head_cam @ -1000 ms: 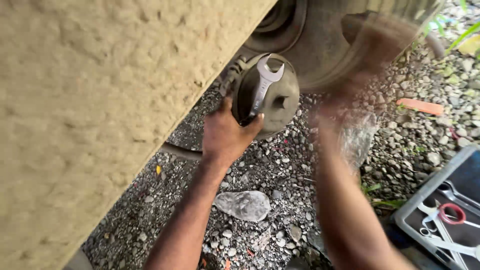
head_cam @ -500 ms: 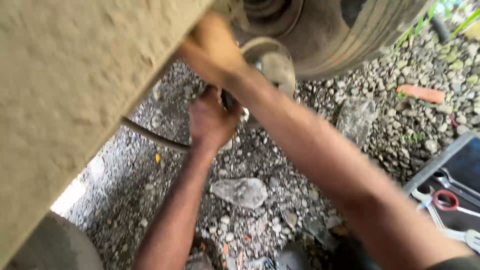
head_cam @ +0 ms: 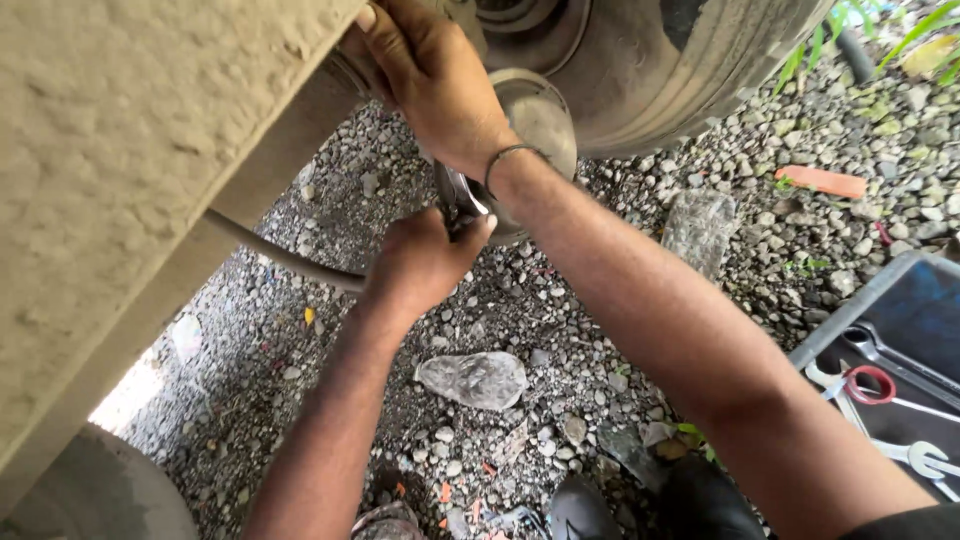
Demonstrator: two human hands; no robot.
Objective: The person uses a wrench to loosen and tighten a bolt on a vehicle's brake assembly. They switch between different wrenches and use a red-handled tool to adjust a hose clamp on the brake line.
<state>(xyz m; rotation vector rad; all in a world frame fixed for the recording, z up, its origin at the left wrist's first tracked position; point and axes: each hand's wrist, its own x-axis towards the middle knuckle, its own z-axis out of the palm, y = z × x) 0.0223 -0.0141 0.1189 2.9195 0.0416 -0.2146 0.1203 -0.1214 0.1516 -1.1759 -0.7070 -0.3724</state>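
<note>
wrench (head_cam: pixel 455 195) gripped in left hand (head_cam: pixel 425 262), under right hand (head_cam: pixel 435 80)

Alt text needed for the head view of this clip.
Left hand grips a metal wrench at a round metal disc under a vehicle, while the right hand reaches up beside it. Gravel lies below, an open toolbox at right.

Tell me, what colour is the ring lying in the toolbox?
The ring in the toolbox is red, seen in the head view.

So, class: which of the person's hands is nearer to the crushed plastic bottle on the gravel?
Left. The left hand grips a wrench just above the bottle; the right hand reaches higher, under the vehicle.
</note>
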